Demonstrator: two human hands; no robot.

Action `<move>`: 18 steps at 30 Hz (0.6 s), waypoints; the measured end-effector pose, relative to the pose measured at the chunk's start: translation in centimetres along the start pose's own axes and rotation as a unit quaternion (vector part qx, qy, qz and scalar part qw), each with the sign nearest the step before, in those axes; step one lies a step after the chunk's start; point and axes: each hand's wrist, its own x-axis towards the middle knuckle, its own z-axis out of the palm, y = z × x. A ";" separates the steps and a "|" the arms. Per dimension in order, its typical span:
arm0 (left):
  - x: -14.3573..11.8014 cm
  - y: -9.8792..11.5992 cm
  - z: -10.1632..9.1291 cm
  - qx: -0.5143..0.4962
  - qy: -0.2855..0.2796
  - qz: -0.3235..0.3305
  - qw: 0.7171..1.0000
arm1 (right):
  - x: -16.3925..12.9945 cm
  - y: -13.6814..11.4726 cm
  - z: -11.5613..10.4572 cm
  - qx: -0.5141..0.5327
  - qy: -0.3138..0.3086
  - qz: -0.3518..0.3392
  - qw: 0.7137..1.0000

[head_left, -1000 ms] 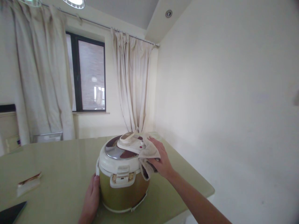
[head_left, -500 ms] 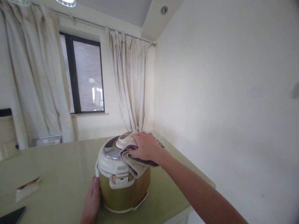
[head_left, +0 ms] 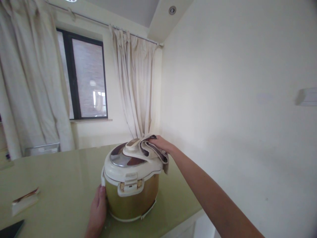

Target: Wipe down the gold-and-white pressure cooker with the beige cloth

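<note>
A gold and white rice cooker (head_left: 131, 191) stands on a pale green table (head_left: 56, 185), its lid down. My right hand (head_left: 159, 144) presses a beige cloth (head_left: 153, 152) against the far right part of the lid, beside the lid handle (head_left: 132, 149). My left hand (head_left: 97, 211) lies flat against the cooker's lower left side, fingers together, holding nothing.
A small white packet (head_left: 23, 201) and a dark flat device (head_left: 11, 228) lie at the table's left front. The white wall is close on the right. Curtains (head_left: 135, 86) and a window (head_left: 84, 76) are behind the table, with a metal rack (head_left: 42, 148) below.
My right hand has carried the cloth from the cooker's right front edge, over the lid top, to the far right back. My left hand has stayed at the cooker's side.
</note>
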 end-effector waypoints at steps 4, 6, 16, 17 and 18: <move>0.0 0.3 -0.1 0.012 -0.002 -0.002 1.000 | -1.1 1.7 0.7 0.116 0.053 0.007 0.992; 0.2 0.3 -0.2 0.029 0.002 -0.007 1.000 | -1.7 2.6 1.0 0.137 0.091 -0.018 0.986; 0.7 -0.9 -0.3 0.026 0.018 -0.032 0.999 | -10.8 5.0 5.1 -0.003 0.266 -0.174 0.948; 0.7 -1.2 -0.3 0.030 0.022 -0.032 0.999 | -11.7 4.6 5.6 -0.060 0.279 -0.194 0.939; 0.8 -1.5 -0.2 0.037 0.025 -0.023 0.999 | -12.3 3.9 6.0 -0.116 0.282 -0.212 0.929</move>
